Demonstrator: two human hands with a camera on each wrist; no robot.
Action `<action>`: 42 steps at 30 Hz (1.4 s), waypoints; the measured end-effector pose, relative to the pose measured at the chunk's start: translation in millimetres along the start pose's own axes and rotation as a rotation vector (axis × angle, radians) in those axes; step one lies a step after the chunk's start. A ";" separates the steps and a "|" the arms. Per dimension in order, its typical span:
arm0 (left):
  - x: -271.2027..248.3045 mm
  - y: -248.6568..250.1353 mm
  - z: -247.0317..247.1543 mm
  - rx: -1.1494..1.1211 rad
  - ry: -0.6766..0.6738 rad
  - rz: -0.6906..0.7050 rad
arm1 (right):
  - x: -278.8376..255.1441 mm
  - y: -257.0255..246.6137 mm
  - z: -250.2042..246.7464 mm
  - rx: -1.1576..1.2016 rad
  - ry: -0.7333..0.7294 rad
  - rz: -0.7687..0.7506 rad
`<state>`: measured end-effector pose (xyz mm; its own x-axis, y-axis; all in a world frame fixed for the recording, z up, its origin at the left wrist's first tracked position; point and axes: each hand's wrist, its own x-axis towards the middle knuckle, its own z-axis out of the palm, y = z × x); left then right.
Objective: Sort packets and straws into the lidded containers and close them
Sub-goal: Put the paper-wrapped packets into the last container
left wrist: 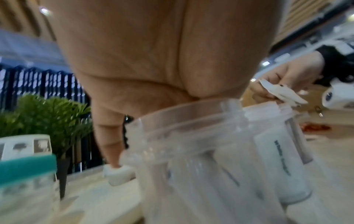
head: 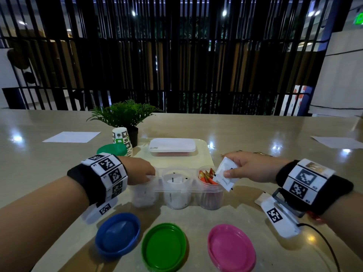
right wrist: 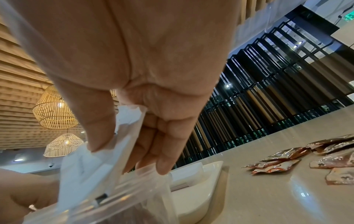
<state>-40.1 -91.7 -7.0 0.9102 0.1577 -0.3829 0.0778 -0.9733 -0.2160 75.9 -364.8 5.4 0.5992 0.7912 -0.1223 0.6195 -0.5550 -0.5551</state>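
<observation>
1. My right hand (head: 243,166) pinches a white paper packet (head: 225,174), print unreadable, centre-right, over the orange-packet jar (head: 211,195).
2. My left hand (head: 140,170) grips the left clear plastic jar (head: 144,195).
3. The middle jar's (head: 177,193) packet reads "white".
4. 3 round glossy lids (head: 164,246) lie on the worktop (head: 39,163).

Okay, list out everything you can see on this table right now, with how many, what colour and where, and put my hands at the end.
clear containers: three, joined in a row, centre, all open
orange packets: several, standing in the right container
white packets: several, in the middle container
loose lids: three, blue, green, pink, near edge
white packet: one, held above the right container
foil packets: several, coppery, on the table to the right
white lidded box: one, on the cream tray
paper cups: a patterned stack, beside the plant
paper sheets: two, white, far left and far right
left hand: holds the left container's rim
right hand: pinches the white packet
</observation>
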 end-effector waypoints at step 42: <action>1.2 7.8 -5.4 -0.190 -0.171 -0.268 | -2.4 -2.0 3.6 -0.026 -0.009 -0.011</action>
<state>-36.2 -99.9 -4.3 0.7677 0.4207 -0.4834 0.3928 -0.9049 -0.1639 71.4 -364.7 3.9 0.5879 0.7993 -0.1243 0.6387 -0.5530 -0.5351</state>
